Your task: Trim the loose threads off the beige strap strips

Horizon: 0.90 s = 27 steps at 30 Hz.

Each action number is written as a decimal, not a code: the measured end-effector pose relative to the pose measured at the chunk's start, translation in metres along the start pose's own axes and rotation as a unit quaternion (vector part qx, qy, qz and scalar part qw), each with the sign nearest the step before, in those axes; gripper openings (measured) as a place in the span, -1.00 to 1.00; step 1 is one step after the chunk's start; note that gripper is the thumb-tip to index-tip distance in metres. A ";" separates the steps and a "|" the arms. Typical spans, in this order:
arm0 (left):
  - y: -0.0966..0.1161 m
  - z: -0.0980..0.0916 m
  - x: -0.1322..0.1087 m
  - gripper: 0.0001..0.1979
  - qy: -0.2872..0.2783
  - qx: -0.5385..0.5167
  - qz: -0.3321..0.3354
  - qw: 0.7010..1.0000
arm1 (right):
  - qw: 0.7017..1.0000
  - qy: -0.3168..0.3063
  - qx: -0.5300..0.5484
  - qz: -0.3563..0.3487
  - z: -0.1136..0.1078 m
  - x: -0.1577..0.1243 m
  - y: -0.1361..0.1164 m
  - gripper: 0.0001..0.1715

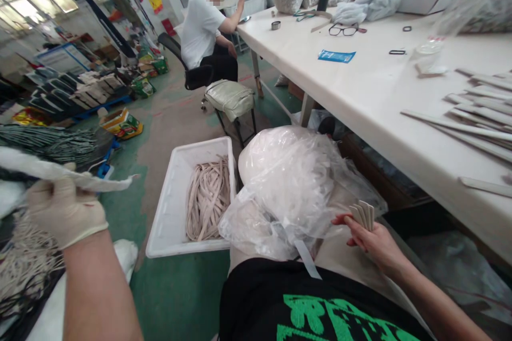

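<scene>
A white bin (171, 200) holds beige straps (208, 197), probably; glasses (343, 30) lie on the table (360, 93).

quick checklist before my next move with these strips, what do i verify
1. Right hand grip on the beige strips: ok, a small fanned stack is pinched in the fingers.
2. Left hand grip on the white sheet: ok, the gloved fist is closed around it.
3. Plastic bag mouth open: cannot tell, it is crumpled.
4. Room in the bin: ok, its left part is bare.
5. Space on the table: ok, bare near the edge.
6. Co-worker out of the way: ok, seated at the far end.
</scene>
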<state>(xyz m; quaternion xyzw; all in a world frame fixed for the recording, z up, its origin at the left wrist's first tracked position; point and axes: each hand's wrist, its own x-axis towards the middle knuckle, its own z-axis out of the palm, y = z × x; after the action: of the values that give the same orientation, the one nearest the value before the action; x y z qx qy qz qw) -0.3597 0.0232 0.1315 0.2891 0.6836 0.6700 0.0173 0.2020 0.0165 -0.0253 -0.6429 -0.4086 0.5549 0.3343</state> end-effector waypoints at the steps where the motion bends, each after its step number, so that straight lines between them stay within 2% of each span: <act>1: -0.012 0.007 -0.003 -0.83 0.006 0.035 0.004 0.999 | 1.000 0.003 -0.003 0.003 0.000 -0.001 0.002 -0.38; 2: -0.025 0.014 -0.007 -0.87 0.000 0.080 -0.004 0.997 | 1.000 0.005 -0.005 0.003 0.000 -0.001 0.004 -0.39; 4: -0.052 0.027 -0.018 -0.84 -0.050 0.153 -0.043 0.986 | 1.000 0.006 -0.008 0.000 0.001 0.000 0.007 -0.41; 6: -0.076 0.037 -0.031 -0.69 -0.108 0.195 -0.069 0.972 | 1.000 0.000 -0.012 -0.002 0.002 0.001 0.011 -0.46; 8: -0.090 0.048 -0.045 -0.54 -0.169 0.251 -0.057 0.951 | 1.000 -0.011 -0.014 -0.002 0.003 0.003 0.016 -0.51; 11: -0.091 0.066 -0.073 -0.55 -0.244 0.302 0.027 0.921 | 1.000 -0.017 -0.001 -0.005 0.005 0.005 0.021 -0.54; 15: -0.072 0.091 -0.133 -0.61 -0.355 0.249 0.157 0.888 | 1.000 -0.021 0.013 0.001 0.007 0.005 0.023 -0.52; 17: -0.063 0.099 -0.174 -0.60 -0.433 0.237 0.230 0.839 | 1.000 -0.022 0.019 0.010 0.007 0.006 0.025 -0.50; 18: -0.060 0.101 -0.196 -0.58 -0.479 0.240 0.270 0.800 | 0.999 -0.022 0.023 0.014 0.007 0.007 0.026 -0.50; 20: -0.056 0.104 -0.238 -0.51 -0.576 0.254 0.332 0.702 | 0.999 -0.025 0.032 0.019 0.006 0.009 0.029 -0.50; 22: -0.054 0.105 -0.274 -0.44 -0.641 0.251 0.374 0.622 | 0.998 -0.031 0.041 0.019 0.006 0.009 0.032 -0.50; 24: -0.050 0.107 -0.302 -0.38 -0.674 0.233 0.397 0.578 | 0.998 -0.037 0.048 0.018 0.005 0.009 0.033 -0.51; 27: -0.041 0.113 -0.329 -0.38 -0.704 0.190 0.401 0.554 | 0.998 -0.039 0.054 0.018 0.003 0.007 0.034 -0.52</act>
<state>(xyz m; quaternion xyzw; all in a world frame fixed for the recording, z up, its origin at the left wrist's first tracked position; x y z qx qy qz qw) -0.0546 -0.0095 -0.0380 0.9094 0.3780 0.0451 0.1675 0.2050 0.0080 -0.0589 -0.6090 -0.3792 0.6065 0.3428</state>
